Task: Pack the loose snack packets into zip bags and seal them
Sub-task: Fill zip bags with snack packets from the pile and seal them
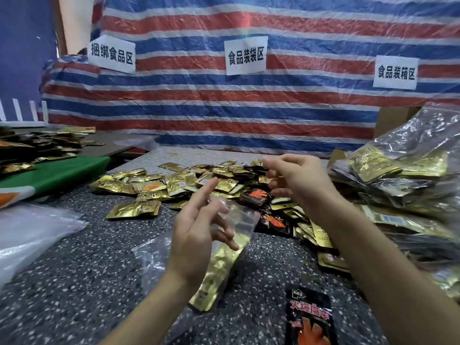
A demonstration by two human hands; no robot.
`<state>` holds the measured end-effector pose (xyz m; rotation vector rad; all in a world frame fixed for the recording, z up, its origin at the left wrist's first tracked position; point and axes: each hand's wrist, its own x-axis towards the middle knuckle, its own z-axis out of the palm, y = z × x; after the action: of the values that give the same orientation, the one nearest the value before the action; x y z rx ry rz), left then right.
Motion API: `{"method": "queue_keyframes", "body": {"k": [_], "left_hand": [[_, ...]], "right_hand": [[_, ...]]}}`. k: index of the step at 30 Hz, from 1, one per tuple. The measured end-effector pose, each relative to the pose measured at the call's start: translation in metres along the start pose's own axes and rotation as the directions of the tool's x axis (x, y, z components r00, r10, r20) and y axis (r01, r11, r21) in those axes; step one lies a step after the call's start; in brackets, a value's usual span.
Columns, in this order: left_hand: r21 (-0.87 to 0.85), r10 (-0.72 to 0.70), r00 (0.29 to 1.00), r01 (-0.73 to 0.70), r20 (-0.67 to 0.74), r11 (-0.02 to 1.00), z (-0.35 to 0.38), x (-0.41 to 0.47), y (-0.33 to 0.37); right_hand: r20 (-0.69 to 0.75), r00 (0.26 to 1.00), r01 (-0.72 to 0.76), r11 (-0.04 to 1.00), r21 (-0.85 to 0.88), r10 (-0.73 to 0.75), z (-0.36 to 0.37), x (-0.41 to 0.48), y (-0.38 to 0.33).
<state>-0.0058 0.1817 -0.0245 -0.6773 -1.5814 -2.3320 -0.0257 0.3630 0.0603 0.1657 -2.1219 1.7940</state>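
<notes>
Zip bag (242, 220), part-filled with gold packets (219, 267): left hand (199, 227) gripped its mouth loosely; right hand (293, 180) half-curled, empty. Risk: bag slipping, contents spilling.

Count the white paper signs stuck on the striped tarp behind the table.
3, all on the striped tarp: the left sign by its folded left end, the middle sign at centre, the right sign lower, toward the right edge. More could lie out of frame.

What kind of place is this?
Probably a makeshift food-packing station: a paper sign on the striped tarp reads food bagging area, loose snack packets heap on the table, filled zip bags pile at right.
</notes>
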Motion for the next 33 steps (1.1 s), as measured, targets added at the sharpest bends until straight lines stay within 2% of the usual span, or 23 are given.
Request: {"method": "queue_keyframes", "body": {"k": [1, 3, 6, 8, 13, 15, 17, 20, 22, 24, 27, 30, 32, 33], "left_hand": [[-0.004, 0.005, 1.000, -0.005, 0.010, 1.000, 0.001, -0.001, 0.000], [-0.011, 0.012, 1.000, -0.012, 0.028, 1.000, 0.001, -0.002, -0.001], [-0.033, 0.008, 0.999, -0.007, 0.031, 0.999, -0.001, -0.001, -0.001], [-0.034, 0.006, 0.999, -0.004, 0.035, 0.999, -0.002, -0.001, -0.001], [-0.023, 0.008, 0.999, -0.007, 0.048, 1.000, -0.001, -0.001, -0.002], [-0.020, 0.000, 0.999, 0.001, 0.051, 1.000, 0.000, -0.001, -0.002], [-0.017, -0.004, 0.999, 0.005, 0.045, 1.000, 0.000, -0.001, -0.002], [-0.015, -0.005, 1.000, 0.005, 0.029, 1.000, -0.001, -0.001, -0.001], [-0.020, -0.006, 1.000, 0.007, 0.019, 1.000, -0.001, -0.001, -0.001], [-0.022, -0.009, 1.000, 0.009, 0.009, 1.000, 0.000, -0.001, -0.001], [-0.014, -0.009, 1.000, 0.009, -0.018, 1.000, -0.001, -0.001, -0.001], [-0.042, -0.030, 0.998, 0.027, -0.064, 0.999, -0.003, 0.002, -0.002], [-0.062, -0.045, 0.996, 0.040, -0.081, 0.997, -0.003, 0.004, -0.002], [-0.072, -0.052, 0.995, 0.046, -0.082, 0.996, -0.004, 0.004, -0.001]], "right_hand": [[-0.044, 0.998, 0.031, 0.986, -0.166, -0.039, 0.001, 0.002, 0.010], [-0.015, 0.997, 0.061, 0.844, -0.534, -0.082, 0.006, 0.005, 0.037], [0.118, 0.980, -0.003, 0.604, -0.797, 0.161, 0.015, 0.004, 0.080], [0.156, 0.941, -0.006, 0.473, -0.881, 0.302, 0.018, 0.005, 0.098], [0.173, 0.886, -0.024, 0.414, -0.910, 0.431, 0.013, 0.009, 0.113], [0.155, 0.909, 0.000, 0.372, -0.928, 0.386, 0.014, 0.008, 0.115], [0.097, 0.971, 0.012, 0.364, -0.931, 0.216, 0.015, 0.006, 0.112], [-0.022, 0.996, 0.018, 0.432, -0.902, -0.087, 0.016, 0.003, 0.101], [-0.065, 0.988, 0.006, 0.450, -0.893, -0.142, 0.018, 0.001, 0.094], [-0.105, 0.990, -0.043, 0.515, -0.856, -0.092, 0.018, 0.001, 0.089], [-0.200, 0.980, -0.149, 0.736, -0.661, 0.019, 0.012, 0.005, 0.080], [-0.244, 0.949, -0.261, 0.930, -0.259, 0.198, 0.001, 0.010, 0.061], [-0.180, 0.931, -0.309, 0.948, 0.073, 0.317, -0.005, 0.013, 0.044], [-0.143, 0.928, -0.318, 0.931, 0.181, 0.345, -0.008, 0.014, 0.037]]}}
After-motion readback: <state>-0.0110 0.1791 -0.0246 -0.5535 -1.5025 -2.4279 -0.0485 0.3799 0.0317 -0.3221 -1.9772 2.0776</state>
